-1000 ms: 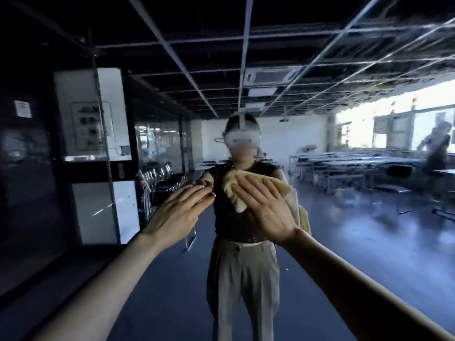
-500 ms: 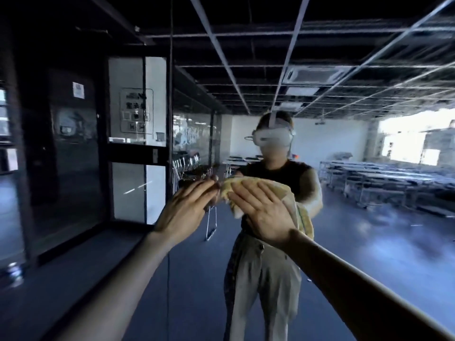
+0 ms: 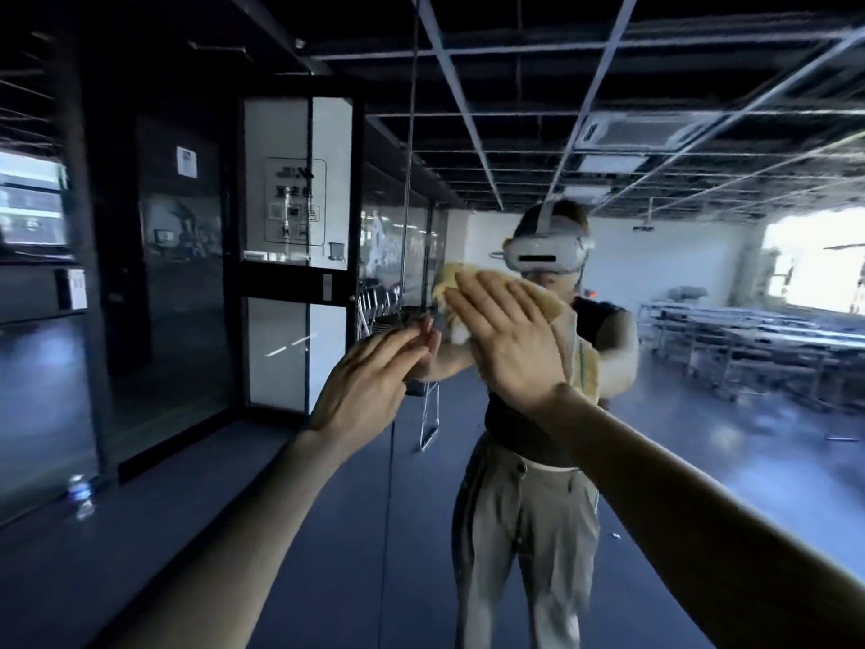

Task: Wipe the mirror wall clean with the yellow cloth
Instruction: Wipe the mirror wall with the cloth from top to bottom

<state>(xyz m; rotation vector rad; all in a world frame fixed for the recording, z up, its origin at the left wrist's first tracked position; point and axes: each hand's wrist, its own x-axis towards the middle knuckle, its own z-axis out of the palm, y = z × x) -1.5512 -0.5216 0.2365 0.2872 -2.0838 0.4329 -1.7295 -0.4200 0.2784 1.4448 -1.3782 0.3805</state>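
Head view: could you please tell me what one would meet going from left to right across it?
Water bottle → glass door → left hand → right hand → rows of tables → bright window.

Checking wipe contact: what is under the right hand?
The crumpled yellow cloth, pressed flat against the mirror wall by the right hand; its middle and the glass beneath are covered.

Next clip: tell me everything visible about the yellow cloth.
The yellow cloth looks like soft towelling, pale yellow, crumpled into a bunch. The right hand presses it flat-fingered against the mirror wall, covering its middle. A bunched end shows above-left of the hand; a striped tail hangs beside the wrist. Cloth and reflection blur together.
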